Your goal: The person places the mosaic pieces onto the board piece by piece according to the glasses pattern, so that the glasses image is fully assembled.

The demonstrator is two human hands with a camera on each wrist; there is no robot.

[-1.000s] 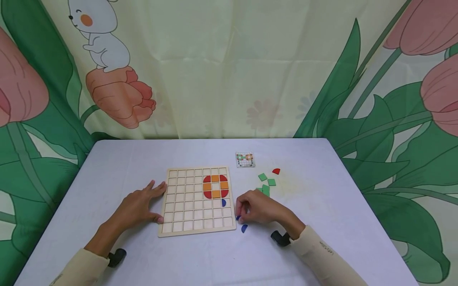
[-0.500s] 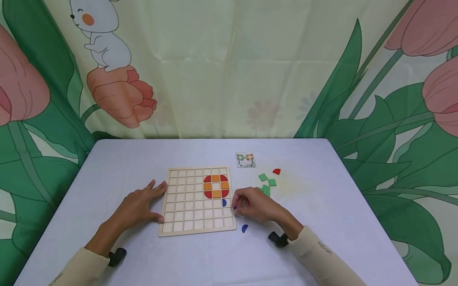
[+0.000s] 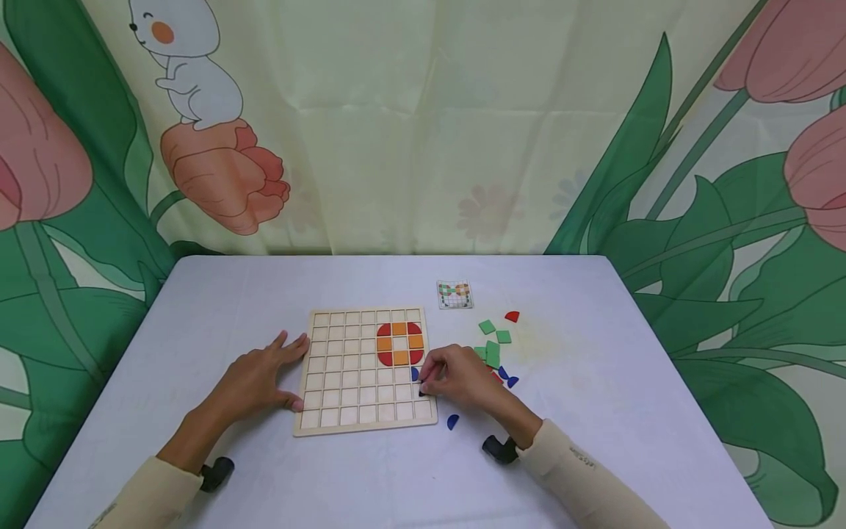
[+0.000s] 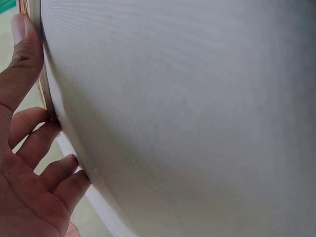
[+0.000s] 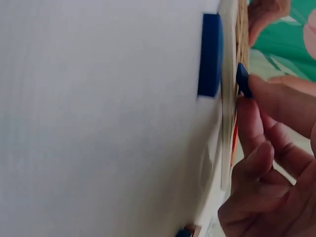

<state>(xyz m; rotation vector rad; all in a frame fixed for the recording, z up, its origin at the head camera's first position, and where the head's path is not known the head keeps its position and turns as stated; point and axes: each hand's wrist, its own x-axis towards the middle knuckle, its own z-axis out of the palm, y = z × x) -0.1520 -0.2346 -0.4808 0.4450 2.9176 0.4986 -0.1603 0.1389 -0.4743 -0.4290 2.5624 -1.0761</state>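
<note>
Board [image 3: 340, 378]: flat on the surface [image 3: 390, 481], within reach of both hands.
Left hand [image 3: 254, 377]: grip spread, thumb and fingertips against the board's left edge, probably to stop any sliding.
Right hand [image 3: 457, 376]: grip pinching a blue piece [image 5: 243, 80] at the board's right side, fingertips only, likely because something so small needs precision.
Spare blue half-disc [image 3: 452, 422]: just beside the board, apparently handy for that same hand.

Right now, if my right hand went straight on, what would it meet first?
Your right hand would likely meet the board near the blue piece lying on it, though exact height is unclear.
</note>
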